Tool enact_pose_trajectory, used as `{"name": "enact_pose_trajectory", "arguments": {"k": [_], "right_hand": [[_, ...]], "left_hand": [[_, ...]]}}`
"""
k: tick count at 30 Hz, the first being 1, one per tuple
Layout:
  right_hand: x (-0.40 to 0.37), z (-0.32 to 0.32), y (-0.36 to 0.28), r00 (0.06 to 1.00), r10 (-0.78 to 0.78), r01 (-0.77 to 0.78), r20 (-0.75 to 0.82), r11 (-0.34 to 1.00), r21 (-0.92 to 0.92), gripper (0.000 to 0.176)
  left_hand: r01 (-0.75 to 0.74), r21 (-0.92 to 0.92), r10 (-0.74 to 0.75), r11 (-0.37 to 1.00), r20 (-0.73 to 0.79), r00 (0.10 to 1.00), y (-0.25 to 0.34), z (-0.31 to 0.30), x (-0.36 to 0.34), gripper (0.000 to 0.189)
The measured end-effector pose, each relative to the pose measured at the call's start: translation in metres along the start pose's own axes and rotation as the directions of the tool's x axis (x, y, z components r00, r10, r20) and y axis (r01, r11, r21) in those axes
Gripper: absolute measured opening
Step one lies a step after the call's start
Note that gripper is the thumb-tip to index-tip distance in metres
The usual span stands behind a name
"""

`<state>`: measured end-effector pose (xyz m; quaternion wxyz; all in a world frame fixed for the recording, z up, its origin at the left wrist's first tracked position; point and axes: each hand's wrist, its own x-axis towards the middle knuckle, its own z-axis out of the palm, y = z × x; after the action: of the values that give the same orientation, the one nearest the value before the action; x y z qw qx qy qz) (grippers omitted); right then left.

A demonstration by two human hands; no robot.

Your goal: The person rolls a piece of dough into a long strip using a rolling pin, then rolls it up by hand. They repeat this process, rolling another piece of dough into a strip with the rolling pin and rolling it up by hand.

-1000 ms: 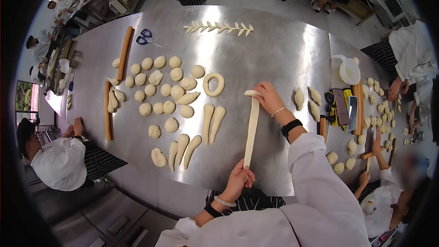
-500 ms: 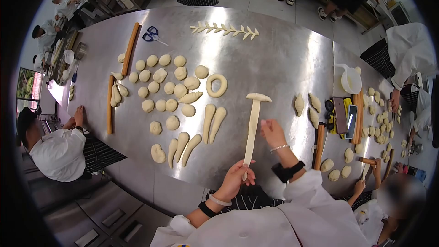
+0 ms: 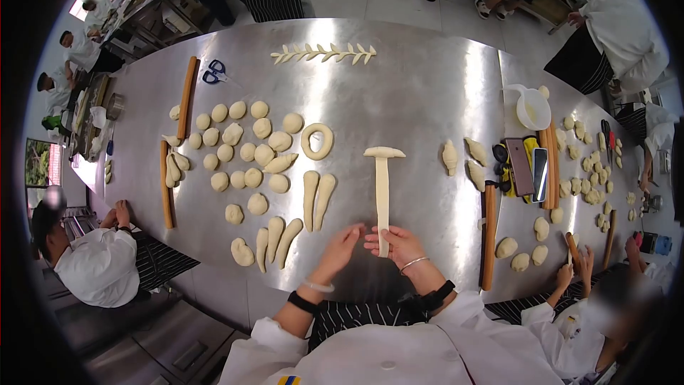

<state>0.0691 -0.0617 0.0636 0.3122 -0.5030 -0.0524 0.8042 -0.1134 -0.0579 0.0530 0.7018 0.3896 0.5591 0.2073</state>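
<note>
A long flat dough strip [image 3: 382,196] lies lengthwise on the steel table, its far end joined to a short rolled piece [image 3: 385,152] lying crosswise. My right hand [image 3: 399,244] holds the strip's near end, thumb on top and fingers beneath. Just left of the strip is my left hand [image 3: 345,244], its fingers pressed together; whether anything is between them is too small to tell. A dough ring [image 3: 317,142] and two tapered dough pieces [image 3: 323,202] lie to the left of the strip.
Dough balls [image 3: 247,152], rolling pins [image 3: 187,98] and blue scissors [image 3: 214,72] are on the left. A braided dough strand [image 3: 324,53] lies at the back. Shaped pieces [image 3: 449,157], phones [image 3: 540,175] and a white container [image 3: 533,108] are on the right. Several people stand around.
My right hand has come down and taken the strip's near end. My left hand has let go of it and moved left. The view has shifted slightly.
</note>
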Motion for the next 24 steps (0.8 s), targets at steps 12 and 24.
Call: {"name": "enact_pose_trajectory", "arguments": {"k": [12,24], "right_hand": [[-0.017,-0.064,0.055,0.998,0.011,-0.035,0.054,0.878,0.477,0.035],[0.088,-0.022,-0.114,0.461,-0.728,0.516,0.508,-0.246,-0.821,0.024]], "left_hand": [[0.181,-0.759,-0.015,0.626,0.22,0.975,0.02,0.037,0.085,0.035],[0.287,-0.701,-0.079,0.653,0.315,0.946,0.013,0.035,0.069,0.038]]}}
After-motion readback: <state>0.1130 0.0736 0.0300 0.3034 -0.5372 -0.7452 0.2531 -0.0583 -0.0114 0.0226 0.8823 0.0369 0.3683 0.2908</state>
